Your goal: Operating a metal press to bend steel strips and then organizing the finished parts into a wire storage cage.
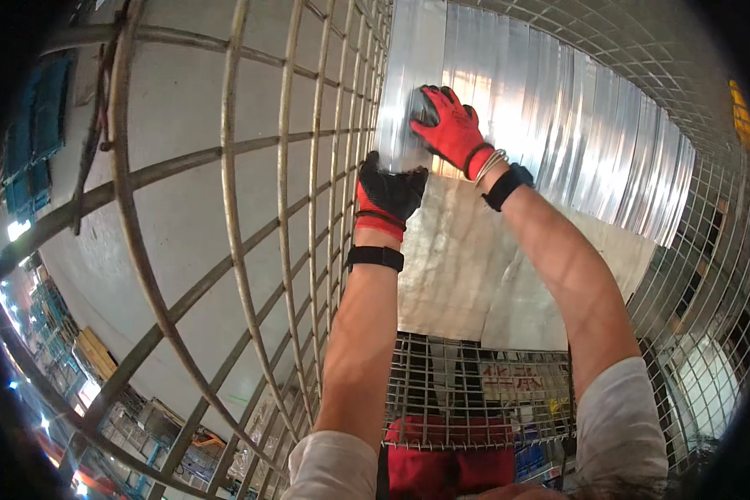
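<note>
Both my hands wear red and black gloves. They reach into a wire mesh cage, at the left end of a row of shiny silver metal strips [550,117]. My left hand [389,196] is wrapped round the near end of the leftmost metal strip [398,125], with thumb and fingers at its two sides. Farther along, my right hand [452,132] curls over the same strip from the right; its fingertips are partly hidden. Under the near ends of the row lies a dull, brownish-grey flat sheet [442,267].
Close on the left rises the cage's mesh wall [283,167]. More mesh [700,258] bounds the right side, and a lower mesh panel [442,375] stands between me and the sheet. A large grey panel [175,200] is outside the left wall.
</note>
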Demonstrator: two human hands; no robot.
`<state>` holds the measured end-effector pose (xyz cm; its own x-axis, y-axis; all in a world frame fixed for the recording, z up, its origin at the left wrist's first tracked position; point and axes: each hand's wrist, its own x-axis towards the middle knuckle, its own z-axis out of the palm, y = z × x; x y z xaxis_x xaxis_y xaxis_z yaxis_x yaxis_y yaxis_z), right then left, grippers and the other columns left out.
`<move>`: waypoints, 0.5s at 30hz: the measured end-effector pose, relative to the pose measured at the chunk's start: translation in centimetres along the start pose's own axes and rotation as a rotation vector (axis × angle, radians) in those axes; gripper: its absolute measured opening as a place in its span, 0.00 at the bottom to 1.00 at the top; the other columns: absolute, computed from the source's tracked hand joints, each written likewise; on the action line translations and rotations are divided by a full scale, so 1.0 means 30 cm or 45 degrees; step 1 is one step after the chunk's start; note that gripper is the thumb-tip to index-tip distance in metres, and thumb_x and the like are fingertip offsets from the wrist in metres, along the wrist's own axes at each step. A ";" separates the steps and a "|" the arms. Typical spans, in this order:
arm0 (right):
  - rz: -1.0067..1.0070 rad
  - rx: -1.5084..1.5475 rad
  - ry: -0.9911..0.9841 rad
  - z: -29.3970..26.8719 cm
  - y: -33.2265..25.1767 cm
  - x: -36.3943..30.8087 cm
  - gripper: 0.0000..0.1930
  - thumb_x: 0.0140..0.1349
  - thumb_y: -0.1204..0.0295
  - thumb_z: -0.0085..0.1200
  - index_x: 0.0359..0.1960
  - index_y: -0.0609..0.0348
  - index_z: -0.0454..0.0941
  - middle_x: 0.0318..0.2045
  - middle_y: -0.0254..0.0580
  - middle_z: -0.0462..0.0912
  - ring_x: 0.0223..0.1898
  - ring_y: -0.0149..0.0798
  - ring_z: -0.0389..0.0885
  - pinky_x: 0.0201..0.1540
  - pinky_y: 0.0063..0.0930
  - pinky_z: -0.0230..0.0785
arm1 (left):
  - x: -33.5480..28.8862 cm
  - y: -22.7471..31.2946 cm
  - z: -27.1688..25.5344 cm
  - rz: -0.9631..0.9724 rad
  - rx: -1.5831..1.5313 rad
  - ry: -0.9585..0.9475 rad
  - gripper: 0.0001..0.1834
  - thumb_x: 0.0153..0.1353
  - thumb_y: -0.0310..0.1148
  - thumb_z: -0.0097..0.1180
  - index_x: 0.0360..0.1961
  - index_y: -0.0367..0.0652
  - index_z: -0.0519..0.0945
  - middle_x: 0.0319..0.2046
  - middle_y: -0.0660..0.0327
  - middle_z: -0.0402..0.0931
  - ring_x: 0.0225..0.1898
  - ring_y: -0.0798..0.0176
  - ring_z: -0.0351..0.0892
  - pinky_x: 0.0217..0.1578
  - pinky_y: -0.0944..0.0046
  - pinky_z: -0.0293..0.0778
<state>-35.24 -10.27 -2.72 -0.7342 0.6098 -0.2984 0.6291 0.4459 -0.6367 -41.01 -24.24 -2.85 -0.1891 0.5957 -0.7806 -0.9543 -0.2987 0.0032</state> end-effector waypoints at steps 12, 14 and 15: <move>-0.342 -0.223 0.009 -0.011 0.011 -0.045 0.33 0.47 0.56 0.51 0.57 0.43 0.55 0.58 0.35 0.57 0.61 0.48 0.47 0.59 0.47 0.40 | -0.077 -0.092 -0.024 0.199 0.211 0.242 0.24 0.51 0.45 0.51 0.50 0.59 0.62 0.55 0.57 0.50 0.52 0.50 0.58 0.49 0.52 0.63; -0.429 -0.255 0.027 0.007 -0.008 -0.023 0.33 0.47 0.55 0.51 0.57 0.44 0.56 0.58 0.36 0.57 0.60 0.47 0.49 0.59 0.45 0.42 | -0.037 -0.050 -0.024 0.265 0.338 -0.053 0.22 0.53 0.44 0.50 0.48 0.51 0.64 0.50 0.56 0.61 0.47 0.55 0.65 0.46 0.55 0.65; -0.458 -0.238 0.013 0.010 -0.023 -0.014 0.33 0.47 0.55 0.51 0.57 0.44 0.57 0.58 0.36 0.57 0.60 0.47 0.50 0.59 0.45 0.43 | -0.015 -0.015 -0.029 0.195 0.217 -0.313 0.22 0.54 0.43 0.48 0.47 0.46 0.64 0.45 0.56 0.68 0.46 0.59 0.67 0.47 0.56 0.65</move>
<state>-35.44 -11.03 -2.36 -0.9140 0.3993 -0.0724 0.3688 0.7429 -0.5587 -40.32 -25.02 -3.04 -0.3636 0.7217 -0.5890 -0.9316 -0.2820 0.2295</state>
